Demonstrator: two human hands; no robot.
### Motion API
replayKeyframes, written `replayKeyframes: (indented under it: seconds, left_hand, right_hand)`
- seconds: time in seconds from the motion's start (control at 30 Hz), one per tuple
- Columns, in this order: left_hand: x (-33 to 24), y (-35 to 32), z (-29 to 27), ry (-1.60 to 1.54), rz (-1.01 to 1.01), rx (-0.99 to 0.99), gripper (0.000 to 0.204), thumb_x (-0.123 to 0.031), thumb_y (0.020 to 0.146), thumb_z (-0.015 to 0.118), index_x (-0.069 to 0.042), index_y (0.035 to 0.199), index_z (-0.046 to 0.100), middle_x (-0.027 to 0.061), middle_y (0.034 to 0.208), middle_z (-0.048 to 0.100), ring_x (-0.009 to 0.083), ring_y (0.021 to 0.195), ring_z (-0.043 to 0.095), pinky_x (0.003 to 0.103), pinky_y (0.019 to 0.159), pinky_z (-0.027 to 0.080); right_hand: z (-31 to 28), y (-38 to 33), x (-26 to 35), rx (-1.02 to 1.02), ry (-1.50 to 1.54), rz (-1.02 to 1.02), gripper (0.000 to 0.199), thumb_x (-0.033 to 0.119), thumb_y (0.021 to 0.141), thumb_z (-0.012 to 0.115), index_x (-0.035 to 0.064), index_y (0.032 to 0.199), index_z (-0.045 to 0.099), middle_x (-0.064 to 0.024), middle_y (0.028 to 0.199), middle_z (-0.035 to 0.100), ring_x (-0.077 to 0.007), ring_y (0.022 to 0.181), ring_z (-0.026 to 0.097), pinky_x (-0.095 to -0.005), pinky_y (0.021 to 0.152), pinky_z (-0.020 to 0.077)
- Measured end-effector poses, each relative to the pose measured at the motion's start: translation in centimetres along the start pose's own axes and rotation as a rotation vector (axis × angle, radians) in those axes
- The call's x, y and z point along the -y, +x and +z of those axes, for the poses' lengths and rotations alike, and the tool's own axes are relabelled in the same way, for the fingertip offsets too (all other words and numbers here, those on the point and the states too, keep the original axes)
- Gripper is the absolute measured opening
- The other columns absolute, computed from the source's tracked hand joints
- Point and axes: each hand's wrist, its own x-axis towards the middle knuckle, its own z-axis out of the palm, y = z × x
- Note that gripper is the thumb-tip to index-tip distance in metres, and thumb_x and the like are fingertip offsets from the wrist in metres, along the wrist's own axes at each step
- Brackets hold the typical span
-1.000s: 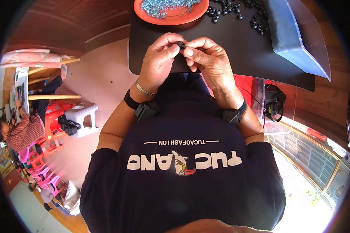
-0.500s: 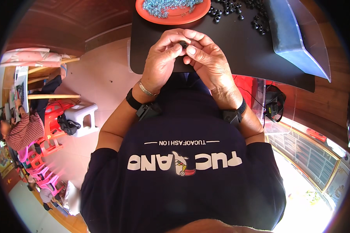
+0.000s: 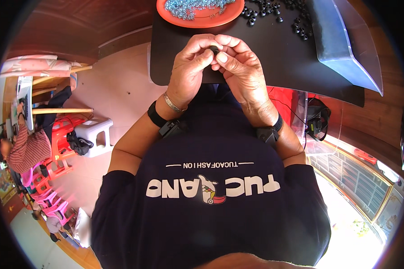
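Note:
Between the fingertips of both my hands is a small black bead-like piece (image 3: 214, 50), partly covered by my thumbs. My left hand (image 3: 191, 67) pinches it from one side, thumb against fingers. From the other side my right hand (image 3: 242, 69) closes on it, with the thumb laid near its edge. Both hands are held over the near edge of the black table (image 3: 292, 67). Just beyond them stands an orange plate (image 3: 166, 19) heaped with small clear-blue shiny bits (image 3: 188, 10). Loose black pieces of similar look (image 3: 265, 8) lie scattered to the plate's right.
A translucent blue bin (image 3: 334, 45) stands on the table's right side. A black bag-like object (image 3: 318, 119) is below the table at right. White (image 3: 96, 136) and red stools (image 3: 60, 145) stand at left, where another person (image 3: 29, 150) sits at a laptop.
My thumbs have shifted slightly around the black piece, which is now more covered. Both hands stay in nearly the same place. The person at left has moved an arm.

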Motion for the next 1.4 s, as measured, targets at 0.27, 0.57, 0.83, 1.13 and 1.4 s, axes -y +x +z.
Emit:
replayKeyframes:
  seconds: [0.27, 0.57, 0.83, 1.13, 1.4]
  left_hand:
    - [0.2, 0.0, 0.2, 0.025, 0.005, -0.024, 0.016, -0.006, 0.091, 0.051, 0.002, 0.102, 0.059, 0.0046, 0.107, 0.052, 0.0108, 0.078, 0.051, 0.025, 0.073, 0.044]
    - [0.0, 0.0, 0.2, 0.094, 0.002, 0.014, 0.017, -0.006, 0.090, 0.052, 0.003, 0.101, 0.060, 0.0054, 0.104, 0.053, 0.0113, 0.077, 0.052, 0.026, 0.072, 0.044]
    - [-0.5, 0.0, 0.4, -0.057, -0.008, -0.076, 0.020, -0.014, 0.093, 0.049, 0.001, 0.104, 0.057, 0.0048, 0.102, 0.055, 0.0112, 0.087, 0.051, 0.025, 0.079, 0.042]
    - [-0.4, 0.2, -0.1, -0.166, -0.128, -0.087, 0.022, -0.016, 0.094, 0.045, 0.001, 0.103, 0.055, 0.0045, 0.100, 0.056, 0.0114, 0.093, 0.050, 0.028, 0.085, 0.040]
    - [-0.3, 0.2, 0.4, 0.019, -0.115, -0.054, 0.026, -0.017, 0.092, 0.046, 0.003, 0.105, 0.055, 0.0036, 0.098, 0.054, 0.0085, 0.091, 0.047, 0.023, 0.081, 0.035]
  right_hand:
    - [-0.5, -0.1, -0.2, 0.010, 0.032, -0.004, 0.032, 0.004, 0.087, 0.061, 0.0011, 0.117, 0.054, -0.0057, 0.097, 0.061, -0.0130, 0.082, 0.058, -0.0265, 0.078, 0.0472]
    - [-0.8, -0.1, -0.1, 0.043, 0.083, 0.014, 0.030, 0.004, 0.086, 0.062, 0.0011, 0.115, 0.055, -0.0054, 0.094, 0.061, -0.0128, 0.080, 0.057, -0.0262, 0.076, 0.0467]
    - [0.3, 0.3, -0.3, 0.017, 0.100, 0.012, 0.033, 0.004, 0.087, 0.061, 0.0000, 0.119, 0.053, -0.0080, 0.100, 0.063, -0.0162, 0.086, 0.061, -0.0288, 0.080, 0.0499]
    - [0.1, -0.1, 1.8, -0.021, -0.274, 0.087, 0.032, -0.001, 0.086, 0.059, 0.0006, 0.118, 0.056, -0.0075, 0.097, 0.064, -0.0128, 0.082, 0.061, -0.0229, 0.072, 0.0506]
    - [0.2, 0.2, 2.0, 0.004, -0.900, -0.318, 0.021, -0.004, 0.075, 0.071, 0.0045, 0.093, 0.068, -0.0006, 0.084, 0.060, -0.0073, 0.074, 0.056, -0.0204, 0.065, 0.0450]
